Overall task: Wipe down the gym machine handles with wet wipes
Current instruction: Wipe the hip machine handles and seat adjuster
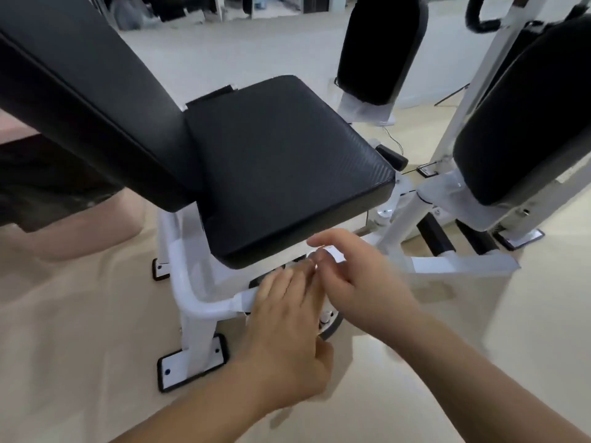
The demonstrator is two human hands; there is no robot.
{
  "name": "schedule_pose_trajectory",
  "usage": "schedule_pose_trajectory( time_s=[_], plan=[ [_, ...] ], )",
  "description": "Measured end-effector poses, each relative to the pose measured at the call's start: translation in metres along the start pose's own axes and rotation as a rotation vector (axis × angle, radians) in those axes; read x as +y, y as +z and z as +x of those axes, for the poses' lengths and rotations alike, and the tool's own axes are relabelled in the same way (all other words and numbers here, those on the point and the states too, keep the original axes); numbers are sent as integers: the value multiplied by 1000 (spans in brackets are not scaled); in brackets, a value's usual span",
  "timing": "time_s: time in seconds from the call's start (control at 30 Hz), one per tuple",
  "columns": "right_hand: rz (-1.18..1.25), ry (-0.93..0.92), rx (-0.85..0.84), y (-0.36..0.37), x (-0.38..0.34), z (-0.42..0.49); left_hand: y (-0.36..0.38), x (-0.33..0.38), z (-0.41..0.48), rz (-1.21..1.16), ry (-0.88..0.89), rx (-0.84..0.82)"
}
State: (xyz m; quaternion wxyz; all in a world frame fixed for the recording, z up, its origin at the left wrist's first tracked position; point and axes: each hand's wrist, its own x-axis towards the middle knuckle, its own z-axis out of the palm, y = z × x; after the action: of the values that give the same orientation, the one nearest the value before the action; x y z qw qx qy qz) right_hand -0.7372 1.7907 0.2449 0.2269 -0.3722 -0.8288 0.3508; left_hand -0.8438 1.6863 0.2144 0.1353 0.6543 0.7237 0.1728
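Observation:
The gym machine has a black padded seat (287, 167), a black backrest (80, 84) and a white tube frame (204, 306). Just below the seat's front edge, my right hand (358, 282) pinches a small white piece, apparently a wet wipe (331, 252), between thumb and fingers. My left hand (287, 324) lies beside it, fingertips touching the right hand's pinch. It curls over a dark round-edged object, apparently the wipes container (332, 327), which is mostly hidden. No handle is being touched.
Black leg pads stand at the back (380, 49) and at the right (524, 123) on white posts. White frame feet with black plates (192, 366) rest on the beige floor. A person's bare leg (80, 225) is at the left behind the backrest.

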Motion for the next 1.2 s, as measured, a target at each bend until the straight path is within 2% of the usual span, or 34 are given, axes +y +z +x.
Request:
schedule_pose_trajectory(
  time_s=[0.07,0.1,0.17,0.23,0.33,0.4,0.47,0.53,0.57,0.63,0.73,0.77,0.83,0.87,0.93,1.0,1.03,1.1,1.2],
  plan=[
    [-172,-74,-107,9,-9,14,-17,-15,-6,-286,35,72],
    [-284,-77,-182,7,-11,20,-23,-25,-3,-316,53,167],
    [-551,-91,-397,15,-28,26,-35,-63,-12,-72,48,395],
    [-698,-100,-576,13,-35,32,-34,-96,-9,179,16,383],
    [-729,-70,-752,16,-51,32,-22,-130,-19,246,-56,356],
    [-860,-100,-765,26,-53,30,-13,-133,-21,241,-29,470],
    [-986,-192,-637,44,-48,32,-10,-133,-19,234,-4,572],
    [-1020,-235,-539,60,-42,35,-6,-136,-17,196,5,622],
    [-1007,-213,-558,64,-41,38,-2,-139,-16,156,2,645],
    [-924,-79,-716,66,-48,50,1,-142,-16,75,-27,677],
    [-773,185,-1049,71,-59,67,4,-143,-13,79,-22,733],
    [-744,225,-1096,74,-63,70,4,-142,-13,86,-24,749],
    [-743,183,-1038,79,-62,70,7,-141,-14,82,-39,786],
    [-764,115,-931,80,-59,66,8,-139,-13,70,-56,795],
    [-842,-109,-562,84,-49,42,9,-136,-14,49,-90,785],
    [-939,-406,-88,96,-28,14,10,-134,-15,63,-102,795],
    [-919,-495,73,101,-18,2,10,-133,-16,69,-97,803],
    [-855,-527,188,111,-1,-16,10,-133,-16,58,-92,806],
    [-907,-513,73,107,14,-37,13,-134,-16,9,-93,816]
  ],
)
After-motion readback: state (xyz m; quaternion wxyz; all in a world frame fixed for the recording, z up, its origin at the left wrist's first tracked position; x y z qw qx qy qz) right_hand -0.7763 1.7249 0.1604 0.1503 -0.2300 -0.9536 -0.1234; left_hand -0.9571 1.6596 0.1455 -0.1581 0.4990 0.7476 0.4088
